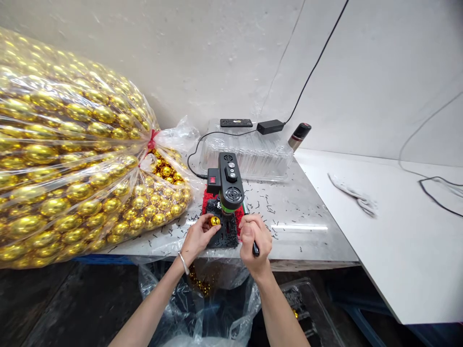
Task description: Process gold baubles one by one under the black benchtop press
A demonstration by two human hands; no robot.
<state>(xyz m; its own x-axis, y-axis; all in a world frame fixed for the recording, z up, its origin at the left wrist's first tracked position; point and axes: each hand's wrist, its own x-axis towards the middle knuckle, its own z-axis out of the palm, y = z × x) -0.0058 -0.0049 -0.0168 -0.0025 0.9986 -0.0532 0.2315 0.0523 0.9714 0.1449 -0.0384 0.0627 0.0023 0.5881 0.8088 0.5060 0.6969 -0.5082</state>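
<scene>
A small gold ball (215,221) with a dark mark on its face is pinched in the fingers of my left hand (198,236), just left of the press base. My right hand (255,243) is wrapped round a black lever handle (256,249) on the right side of the machine. Between and beyond both hands stands the small black bench press (231,180), with round vents, silver buttons and a red switch (212,180). Its dark base (227,236) rests on a red mat (209,196) strewn with black bits.
A huge clear bag of gold balls (72,168), tied with red, fills the left. Behind the press are a clear plastic box (253,161), a power adapter (270,126) and a dark-capped bottle (300,136). A glove (352,193) lies right. An open plastic bag (202,318) hangs below the table edge.
</scene>
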